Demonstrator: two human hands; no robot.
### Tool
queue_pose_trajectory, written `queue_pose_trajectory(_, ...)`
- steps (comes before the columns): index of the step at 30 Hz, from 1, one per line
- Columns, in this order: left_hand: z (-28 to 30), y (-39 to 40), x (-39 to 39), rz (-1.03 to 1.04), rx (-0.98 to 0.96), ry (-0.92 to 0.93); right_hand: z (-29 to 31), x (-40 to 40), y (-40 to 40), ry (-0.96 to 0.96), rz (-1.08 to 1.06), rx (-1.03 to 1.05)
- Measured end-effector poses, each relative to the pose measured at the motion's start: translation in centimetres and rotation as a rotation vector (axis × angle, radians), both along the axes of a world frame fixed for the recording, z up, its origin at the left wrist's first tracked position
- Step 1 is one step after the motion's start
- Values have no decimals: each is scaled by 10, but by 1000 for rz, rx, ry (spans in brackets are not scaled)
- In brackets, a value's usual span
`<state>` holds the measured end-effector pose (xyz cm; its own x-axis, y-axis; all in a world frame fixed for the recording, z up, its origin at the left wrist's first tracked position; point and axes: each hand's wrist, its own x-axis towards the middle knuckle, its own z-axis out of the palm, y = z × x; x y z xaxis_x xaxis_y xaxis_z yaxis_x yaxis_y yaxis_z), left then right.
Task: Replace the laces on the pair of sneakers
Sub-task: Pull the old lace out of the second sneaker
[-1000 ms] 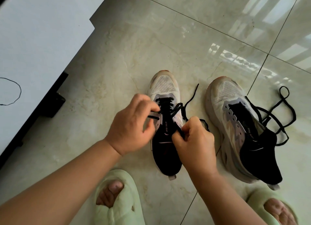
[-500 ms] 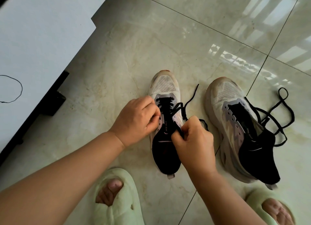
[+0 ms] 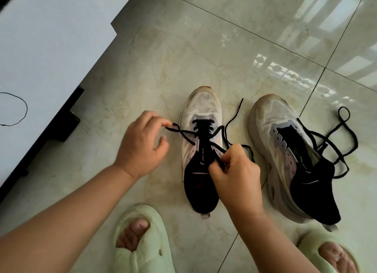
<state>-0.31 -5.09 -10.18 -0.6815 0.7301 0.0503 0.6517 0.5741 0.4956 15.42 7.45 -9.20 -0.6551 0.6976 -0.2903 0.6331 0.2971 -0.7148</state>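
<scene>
Two white-and-black sneakers stand toes-away on the tiled floor. The left sneaker (image 3: 201, 113) carries a black lace (image 3: 204, 122) threaded through its front eyelets. My left hand (image 3: 140, 148) pinches one end of that lace, drawn out to the shoe's left side. My right hand (image 3: 236, 170) grips the other strand over the black tongue, its free end trailing up past the toe. The right sneaker (image 3: 285, 150) has bare eyelets, and a loose black lace (image 3: 344, 142) lies tangled on the floor beside it.
A white cabinet (image 3: 47, 48) with a dark base fills the left side; a thin black cord loop lies on it. My feet in pale green slippers (image 3: 140, 240) sit at the bottom edge. Glossy floor tiles (image 3: 224, 48) stretch beyond the shoes.
My left hand has moved left, away from the left sneaker, pulling a lace end out sideways. My right hand stays on the other strand over the tongue.
</scene>
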Motion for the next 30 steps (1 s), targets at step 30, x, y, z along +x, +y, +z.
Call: queue_pose_trajectory(30,9,18,19,-263,-32,26,-1,-1,0,-3,-17,-2)
